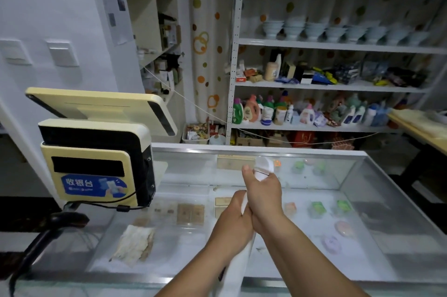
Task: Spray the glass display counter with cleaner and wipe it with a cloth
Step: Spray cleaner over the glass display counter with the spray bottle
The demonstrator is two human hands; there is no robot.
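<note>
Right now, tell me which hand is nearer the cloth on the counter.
Left. The left hand grips the spray bottle body just right of the cloth; the right hand is farther right, on the bottle's head.

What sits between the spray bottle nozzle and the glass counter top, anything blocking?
Nothing visible. Both hands hold the spray bottle above the glass counter, right hand at the trigger, left hand lower. The cloth lies off to the left, the register further left.

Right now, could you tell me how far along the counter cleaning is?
Barely begun. Both hands, left and right, grip the white spray bottle over the glass counter. The cloth lies untouched on the glass. I cannot see any spray; wiping remains.
</note>
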